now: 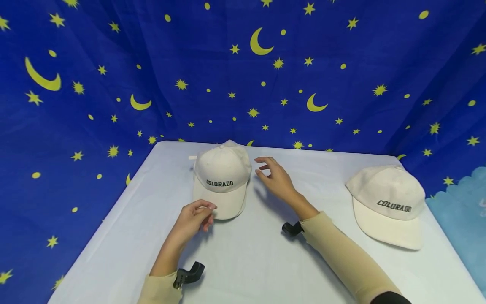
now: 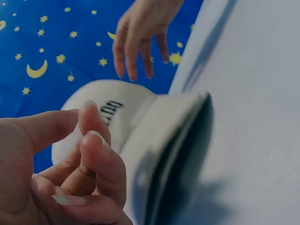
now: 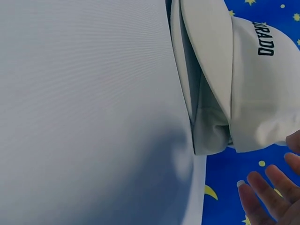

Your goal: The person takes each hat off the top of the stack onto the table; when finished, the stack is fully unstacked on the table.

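Note:
A cream cap [image 1: 222, 166] with COLORADO stitched in dark letters sits at the back of the table, brim toward me. A second brim [image 3: 185, 70] shows beneath its brim in the right wrist view, so one cap lies over another. By the front left of the upper brim is my left hand [image 1: 191, 219], its fingers loosely bent and holding nothing. My right hand [image 1: 276, 178] hovers just right of the crown, fingers spread and slightly curved, apart from the cap. In the left wrist view, bent fingers [image 2: 101, 159] hide part of the crown.
Another cream COLORADO cap [image 1: 395, 198] lies near the table's right edge. A white cloth covers the table [image 1: 250, 270]. Behind and to the left hangs a blue curtain [image 1: 212, 50] with yellow moons and stars. Light blue fabric [image 1: 461, 211] is at the right.

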Action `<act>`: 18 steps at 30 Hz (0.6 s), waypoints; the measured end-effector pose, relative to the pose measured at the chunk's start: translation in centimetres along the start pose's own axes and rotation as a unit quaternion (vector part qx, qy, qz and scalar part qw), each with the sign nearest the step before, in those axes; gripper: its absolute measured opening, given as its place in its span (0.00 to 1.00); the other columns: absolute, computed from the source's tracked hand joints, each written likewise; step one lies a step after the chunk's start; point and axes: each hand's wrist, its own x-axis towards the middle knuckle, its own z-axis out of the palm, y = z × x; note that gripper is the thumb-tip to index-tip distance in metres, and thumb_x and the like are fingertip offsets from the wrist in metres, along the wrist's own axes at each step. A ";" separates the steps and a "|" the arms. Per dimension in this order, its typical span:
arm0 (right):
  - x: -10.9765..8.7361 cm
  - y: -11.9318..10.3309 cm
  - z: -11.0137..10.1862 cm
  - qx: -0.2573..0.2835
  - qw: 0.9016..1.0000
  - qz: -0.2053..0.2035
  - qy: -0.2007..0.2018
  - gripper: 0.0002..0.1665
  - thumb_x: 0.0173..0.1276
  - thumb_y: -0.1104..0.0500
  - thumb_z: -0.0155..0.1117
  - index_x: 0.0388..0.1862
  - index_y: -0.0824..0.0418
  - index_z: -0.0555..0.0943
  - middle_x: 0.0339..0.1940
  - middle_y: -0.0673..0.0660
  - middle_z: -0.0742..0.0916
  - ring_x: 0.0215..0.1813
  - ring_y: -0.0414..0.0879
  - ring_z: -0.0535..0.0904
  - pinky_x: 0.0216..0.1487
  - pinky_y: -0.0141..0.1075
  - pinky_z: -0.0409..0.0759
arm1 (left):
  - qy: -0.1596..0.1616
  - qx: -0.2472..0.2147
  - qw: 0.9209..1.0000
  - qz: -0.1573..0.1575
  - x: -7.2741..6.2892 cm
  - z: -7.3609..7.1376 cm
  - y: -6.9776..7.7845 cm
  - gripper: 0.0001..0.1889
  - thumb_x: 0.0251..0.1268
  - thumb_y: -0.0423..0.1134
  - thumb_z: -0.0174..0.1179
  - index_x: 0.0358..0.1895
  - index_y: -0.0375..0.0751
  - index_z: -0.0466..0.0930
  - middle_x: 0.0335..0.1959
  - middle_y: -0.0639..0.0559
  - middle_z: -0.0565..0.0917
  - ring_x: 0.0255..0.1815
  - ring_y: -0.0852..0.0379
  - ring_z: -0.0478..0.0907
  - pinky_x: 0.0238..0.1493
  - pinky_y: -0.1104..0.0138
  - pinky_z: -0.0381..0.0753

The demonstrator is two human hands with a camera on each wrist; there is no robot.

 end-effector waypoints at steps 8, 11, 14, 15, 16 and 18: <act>1.0 0.1 1.1 0.004 1.000 -0.001 -0.001 0.29 0.78 0.50 0.62 0.73 0.52 0.70 0.71 0.51 0.76 0.66 0.49 0.77 0.56 0.46 0.82 | 0.042 0.030 0.999 -0.005 0.2 -0.7 -1.1 0.12 0.77 0.40 0.59 0.48 0.32 0.82 0.33 0.47 0.85 0.20 0.57 0.75 0.20 0.69 0.69; 1.5 0.0 1.4 0.010 1.000 -0.004 -0.003 0.30 0.78 0.50 0.61 0.74 0.54 0.70 0.71 0.53 0.76 0.67 0.52 0.77 0.58 0.50 0.81 | 0.049 0.036 0.998 -0.006 0.3 -0.8 -1.3 0.13 0.77 0.41 0.60 0.47 0.32 0.82 0.35 0.48 0.85 0.21 0.56 0.75 0.20 0.69 0.68; 1.9 -0.1 1.7 0.010 1.000 -0.008 -0.009 0.31 0.78 0.48 0.60 0.75 0.56 0.69 0.71 0.55 0.76 0.67 0.55 0.77 0.58 0.51 0.80 | 0.053 0.040 0.998 -0.010 0.3 -1.0 -1.6 0.13 0.76 0.41 0.60 0.46 0.32 0.83 0.36 0.48 0.85 0.22 0.56 0.75 0.20 0.69 0.68; 2.1 -0.2 1.8 0.009 1.000 -0.009 -0.012 0.31 0.79 0.48 0.60 0.75 0.56 0.69 0.71 0.55 0.76 0.67 0.56 0.77 0.59 0.52 0.80 | 0.055 0.039 0.998 -0.012 0.3 -1.0 -1.7 0.13 0.76 0.41 0.61 0.46 0.31 0.83 0.35 0.48 0.85 0.22 0.56 0.75 0.20 0.69 0.68; 2.2 -0.2 1.9 0.006 1.000 -0.008 -0.015 0.31 0.79 0.47 0.60 0.75 0.56 0.69 0.71 0.55 0.76 0.67 0.56 0.77 0.59 0.51 0.80 | 0.056 0.041 0.998 -0.012 0.3 -1.1 -1.8 0.13 0.76 0.41 0.61 0.45 0.31 0.84 0.35 0.48 0.85 0.21 0.56 0.75 0.20 0.69 0.68; 2.4 -0.4 2.0 0.000 1.000 -0.004 -0.021 0.31 0.79 0.46 0.59 0.76 0.55 0.69 0.71 0.55 0.76 0.67 0.55 0.77 0.60 0.50 0.79 | 0.057 0.041 0.997 -0.012 0.4 -1.1 -1.9 0.13 0.76 0.41 0.61 0.45 0.31 0.84 0.34 0.48 0.85 0.21 0.56 0.74 0.20 0.68 0.69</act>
